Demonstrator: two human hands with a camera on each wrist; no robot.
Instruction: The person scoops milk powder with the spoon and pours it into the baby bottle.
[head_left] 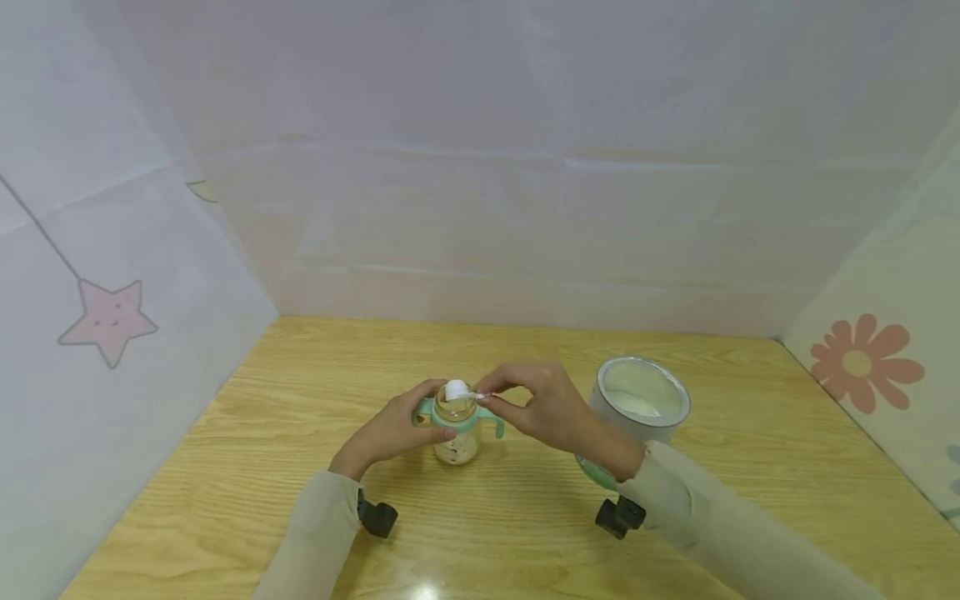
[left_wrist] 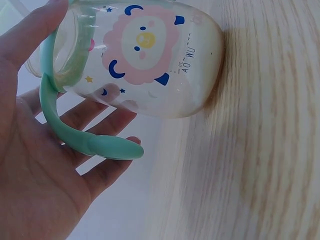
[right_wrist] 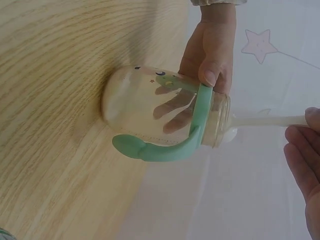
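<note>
A clear baby bottle (head_left: pixel 457 452) with a mint-green collar and two side handles stands upright on the wooden table, its mouth uncovered. Around the collar, the left hand (head_left: pixel 396 429) steadies it, thumb in front and fingers behind. A printed animal shows on the bottle (left_wrist: pixel 142 45) in the left wrist view, and pale powder lies inside. Thumb and fingertips of the right hand (head_left: pixel 543 406) pinch the thin handle of a white scoop (head_left: pixel 455 389). The scoop's cup is over the bottle mouth; in the right wrist view its handle (right_wrist: pixel 270 121) stretches from the rim to the fingers.
To the right stands an uncovered tin (head_left: pixel 686 408) with white powder in it, partly behind the right forearm. The wooden table (head_left: pixel 337 358) meets pale fabric walls at the back and sides. Both wrists carry small black cameras.
</note>
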